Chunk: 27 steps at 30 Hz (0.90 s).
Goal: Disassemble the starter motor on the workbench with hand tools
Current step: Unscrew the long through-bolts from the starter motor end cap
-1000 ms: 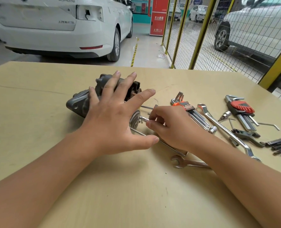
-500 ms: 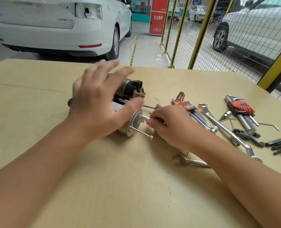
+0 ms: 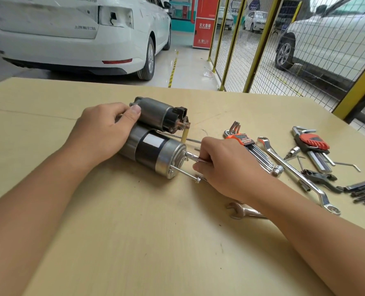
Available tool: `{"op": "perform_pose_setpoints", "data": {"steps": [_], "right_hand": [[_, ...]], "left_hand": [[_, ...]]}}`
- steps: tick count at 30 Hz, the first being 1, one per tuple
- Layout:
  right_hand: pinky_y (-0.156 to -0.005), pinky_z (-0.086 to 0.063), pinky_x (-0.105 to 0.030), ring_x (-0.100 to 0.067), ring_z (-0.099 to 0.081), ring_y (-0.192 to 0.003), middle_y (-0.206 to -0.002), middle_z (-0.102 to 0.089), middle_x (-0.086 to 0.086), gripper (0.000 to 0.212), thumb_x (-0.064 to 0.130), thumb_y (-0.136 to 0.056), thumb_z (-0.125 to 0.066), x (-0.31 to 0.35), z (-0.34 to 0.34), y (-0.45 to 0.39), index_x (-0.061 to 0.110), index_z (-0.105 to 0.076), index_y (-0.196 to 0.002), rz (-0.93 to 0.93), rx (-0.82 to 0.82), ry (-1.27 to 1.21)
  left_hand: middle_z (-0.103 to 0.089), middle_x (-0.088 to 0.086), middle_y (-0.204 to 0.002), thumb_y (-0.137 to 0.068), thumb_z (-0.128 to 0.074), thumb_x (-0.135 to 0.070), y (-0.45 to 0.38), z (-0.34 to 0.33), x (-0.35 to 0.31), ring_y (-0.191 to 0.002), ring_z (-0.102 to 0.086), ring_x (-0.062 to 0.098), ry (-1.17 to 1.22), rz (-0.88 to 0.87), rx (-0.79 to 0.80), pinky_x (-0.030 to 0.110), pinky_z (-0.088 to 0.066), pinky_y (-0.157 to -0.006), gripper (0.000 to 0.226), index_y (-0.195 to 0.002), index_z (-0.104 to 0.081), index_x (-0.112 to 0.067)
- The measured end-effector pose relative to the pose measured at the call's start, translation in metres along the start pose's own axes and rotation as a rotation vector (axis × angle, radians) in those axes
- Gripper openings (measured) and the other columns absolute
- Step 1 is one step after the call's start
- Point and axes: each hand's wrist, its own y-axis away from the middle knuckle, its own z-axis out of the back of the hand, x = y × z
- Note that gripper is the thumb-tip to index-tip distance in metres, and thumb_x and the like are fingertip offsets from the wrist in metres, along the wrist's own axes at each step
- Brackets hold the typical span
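Well, both hands on starter motor [image 3: 153,144].

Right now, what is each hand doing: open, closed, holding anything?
Left hand: closed around the starter motor, steadying it.
Right hand: closed on a socket driver set against the motor's end cap.

White Chinese characters reading 灭火器箱 are printed on the red cabinet [image 3: 202,22] standing on the floor behind the workbench, and lower on the same cabinet 火警119 is seen in white. A row of small chrome characters is fixed to the boot lid of the white car [image 3: 70,33], but these are too blurred to be read. Small print on the orange holder of the hex key set [image 3: 241,140] cannot be made out.
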Motion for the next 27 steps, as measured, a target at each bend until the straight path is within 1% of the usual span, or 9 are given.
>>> {"op": "perform_pose_setpoints", "data": {"steps": [4, 8, 12, 15, 21, 24, 26, 27], "right_hand": [[-0.062, -0.052, -0.036, -0.020, -0.057, -0.069, -0.069, -0.058, 0.009, 0.021, 0.037, -0.085, -0.071, -0.0065, 0.0042, -0.0009, 0.023, -0.058, -0.076, -0.014, 0.013, -0.006], [-0.063, -0.052, -0.037, -0.017, -0.057, -0.067, -0.064, -0.057, 0.010, 0.020, 0.038, -0.088, -0.068, -0.0074, 0.0044, -0.0022, 0.022, -0.067, -0.077, 0.000, 0.014, -0.006], [-0.068, -0.053, -0.040, -0.017, -0.057, -0.068, -0.068, -0.061, 0.006, 0.022, 0.037, -0.090, -0.066, -0.0065, 0.0022, -0.0050, 0.020, -0.068, -0.076, 0.008, 0.012, -0.010], [-0.071, -0.053, -0.041, -0.017, -0.059, -0.069, -0.071, -0.065, 0.005, 0.023, 0.038, -0.091, -0.065, -0.0075, 0.0018, -0.0046, 0.020, -0.069, -0.077, 0.008, 0.028, -0.039], [-0.069, -0.051, -0.039, -0.014, -0.057, -0.067, -0.069, -0.064, 0.005, 0.026, 0.039, -0.093, -0.064, -0.0061, 0.0027, -0.0020, 0.019, -0.071, -0.078, -0.009, 0.040, -0.077], [-0.068, -0.050, -0.038, -0.016, -0.057, -0.066, -0.069, -0.064, 0.002, 0.030, 0.039, -0.095, -0.061, -0.0034, 0.0055, -0.0006, 0.017, -0.072, -0.079, -0.021, 0.062, -0.057], [-0.065, -0.047, -0.037, -0.018, -0.054, -0.064, -0.066, -0.060, -0.001, 0.035, 0.038, -0.098, -0.057, -0.0013, 0.0073, -0.0001, 0.014, -0.069, -0.075, -0.028, 0.099, -0.022], [-0.064, -0.044, -0.036, -0.019, -0.051, -0.064, -0.064, -0.056, -0.002, 0.037, 0.036, -0.100, -0.055, -0.0001, 0.0078, 0.0005, 0.013, -0.065, -0.071, -0.031, 0.121, -0.006]], "left_hand": [[-0.057, 0.000, -0.064, -0.095, -0.040, -0.065, -0.0010, -0.0015, 0.0021, -0.068, -0.054, 0.013, 0.035, -0.007, -0.004, 0.034, -0.041, -0.062, 0.050, -0.079, -0.061, -0.024], [-0.057, -0.001, -0.064, -0.097, -0.041, -0.063, -0.0016, -0.0029, 0.0031, -0.068, -0.053, 0.011, 0.040, -0.023, -0.005, 0.034, -0.040, -0.062, 0.049, -0.079, -0.061, -0.022], [-0.058, -0.012, -0.066, -0.100, -0.044, -0.060, -0.0022, -0.0042, 0.0035, -0.067, -0.052, 0.003, 0.058, -0.034, -0.010, 0.033, -0.039, -0.062, 0.039, -0.079, -0.061, -0.031], [-0.059, -0.015, -0.066, -0.098, -0.043, -0.061, -0.0030, -0.0043, 0.0039, -0.067, -0.053, 0.001, 0.057, -0.040, -0.013, 0.032, -0.039, -0.061, 0.038, -0.078, -0.062, -0.037], [-0.056, -0.018, -0.063, -0.100, -0.044, -0.058, -0.0031, -0.0044, 0.0042, -0.065, -0.051, -0.001, 0.069, -0.044, -0.019, 0.032, -0.038, -0.059, 0.036, -0.074, -0.061, -0.040], [-0.055, -0.017, -0.062, -0.099, -0.044, -0.059, -0.0032, -0.0045, 0.0042, -0.064, -0.051, 0.000, 0.077, -0.041, -0.016, 0.032, -0.037, -0.059, 0.037, -0.074, -0.061, -0.039], [-0.056, -0.016, -0.062, -0.099, -0.044, -0.059, -0.0030, -0.0045, 0.0046, -0.065, -0.051, 0.001, 0.080, -0.040, -0.015, 0.031, -0.038, -0.059, 0.037, -0.074, -0.061, -0.038], [-0.056, -0.015, -0.062, -0.099, -0.044, -0.060, -0.0029, -0.0046, 0.0048, -0.066, -0.052, 0.002, 0.082, -0.039, -0.014, 0.031, -0.038, -0.059, 0.038, -0.075, -0.062, -0.037]]}}
